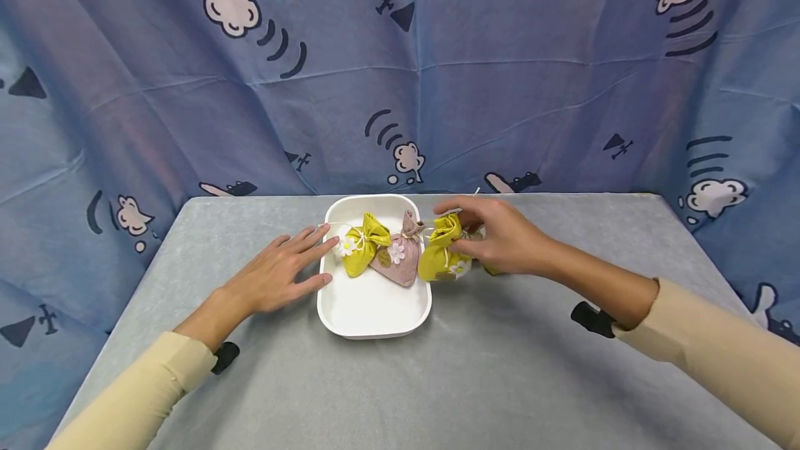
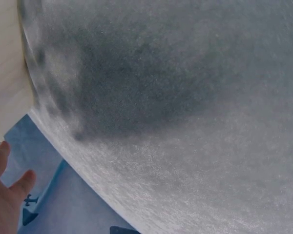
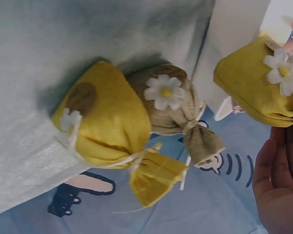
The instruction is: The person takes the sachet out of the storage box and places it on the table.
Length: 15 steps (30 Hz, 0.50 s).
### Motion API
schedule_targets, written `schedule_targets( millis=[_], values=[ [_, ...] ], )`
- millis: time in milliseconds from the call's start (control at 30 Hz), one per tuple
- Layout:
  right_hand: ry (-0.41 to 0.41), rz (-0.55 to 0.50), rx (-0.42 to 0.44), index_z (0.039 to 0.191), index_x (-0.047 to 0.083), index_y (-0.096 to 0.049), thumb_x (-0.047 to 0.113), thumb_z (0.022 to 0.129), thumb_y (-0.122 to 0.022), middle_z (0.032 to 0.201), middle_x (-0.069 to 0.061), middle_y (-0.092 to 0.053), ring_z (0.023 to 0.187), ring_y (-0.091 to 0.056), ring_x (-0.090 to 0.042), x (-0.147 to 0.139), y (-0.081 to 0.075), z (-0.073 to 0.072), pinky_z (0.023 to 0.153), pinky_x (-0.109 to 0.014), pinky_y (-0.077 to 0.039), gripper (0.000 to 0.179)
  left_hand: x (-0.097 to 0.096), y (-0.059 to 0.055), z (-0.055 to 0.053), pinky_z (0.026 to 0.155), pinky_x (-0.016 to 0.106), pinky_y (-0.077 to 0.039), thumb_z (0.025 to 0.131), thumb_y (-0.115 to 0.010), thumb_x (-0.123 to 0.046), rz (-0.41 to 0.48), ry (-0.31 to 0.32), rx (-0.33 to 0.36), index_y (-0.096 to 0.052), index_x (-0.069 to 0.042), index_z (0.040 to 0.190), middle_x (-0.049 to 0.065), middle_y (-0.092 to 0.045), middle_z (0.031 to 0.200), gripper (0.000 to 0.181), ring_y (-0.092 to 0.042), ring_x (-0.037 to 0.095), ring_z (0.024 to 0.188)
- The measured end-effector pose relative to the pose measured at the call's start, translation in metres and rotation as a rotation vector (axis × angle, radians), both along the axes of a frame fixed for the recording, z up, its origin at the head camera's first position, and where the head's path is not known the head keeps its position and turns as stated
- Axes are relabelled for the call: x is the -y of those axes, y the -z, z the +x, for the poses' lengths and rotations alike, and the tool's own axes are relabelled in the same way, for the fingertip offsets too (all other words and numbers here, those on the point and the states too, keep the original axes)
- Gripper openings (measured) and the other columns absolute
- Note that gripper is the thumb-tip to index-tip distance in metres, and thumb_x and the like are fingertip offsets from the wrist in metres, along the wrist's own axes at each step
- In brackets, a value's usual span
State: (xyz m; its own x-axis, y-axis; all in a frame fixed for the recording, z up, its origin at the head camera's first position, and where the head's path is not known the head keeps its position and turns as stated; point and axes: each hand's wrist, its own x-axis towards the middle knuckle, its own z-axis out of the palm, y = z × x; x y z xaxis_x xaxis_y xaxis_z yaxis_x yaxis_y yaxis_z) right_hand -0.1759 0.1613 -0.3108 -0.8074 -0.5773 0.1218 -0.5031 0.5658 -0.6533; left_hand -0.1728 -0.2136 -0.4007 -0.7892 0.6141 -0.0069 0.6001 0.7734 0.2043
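My right hand (image 1: pixel 500 235) pinches a yellow drawstring pouch (image 1: pixel 437 259) by its gathered neck, at the right rim of a white tray (image 1: pixel 375 314). A white flower decorates that pouch (image 3: pixel 254 83), seen above the tabletop in the right wrist view. Inside the tray lie another yellow pouch (image 1: pixel 356 259) and a pink pouch (image 1: pixel 406 255), side by side. My left hand (image 1: pixel 281 273) has its fingers spread, with fingertips at the tray's left rim. In the left wrist view only some fingers (image 2: pixel 10 185) show.
Beyond the right hand, a yellow pouch (image 3: pixel 107 117) and a beige pouch (image 3: pixel 168 112) lie together on the grey cloth-covered table (image 1: pixel 531 380), mostly hidden in the head view. A blue patterned curtain (image 1: pixel 469 89) hangs behind the table.
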Motion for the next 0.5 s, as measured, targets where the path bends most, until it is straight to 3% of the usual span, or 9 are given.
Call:
schedule_targets(
  millis=[233,500],
  values=[
    [-0.004,-0.024,0.005,0.131,0.005,-0.06,-0.002,0.082,-0.079,0.112,-0.007,-0.071,0.086,-0.067,-0.014,-0.012,0.005,0.0,0.075,-0.035,-0.056,0.053,0.0,0.0,0.0,0.111,0.062,-0.029,0.1,-0.043,-0.061,0.004,-0.006,0.006,-0.031,-0.024,0.158,0.004,-0.022,0.164,0.07,-0.025,0.032,0.149],
    [0.013,-0.036,0.014,0.129,0.004,-0.061,-0.004,0.082,-0.078,0.118,-0.011,-0.068,0.092,-0.069,-0.02,-0.023,0.01,0.001,0.078,-0.037,-0.057,0.051,0.001,0.001,0.0,0.111,0.062,-0.03,0.1,-0.043,-0.061,0.004,-0.003,0.001,-0.03,-0.024,0.158,0.004,-0.022,0.164,0.069,-0.025,0.031,0.149]
  ],
)
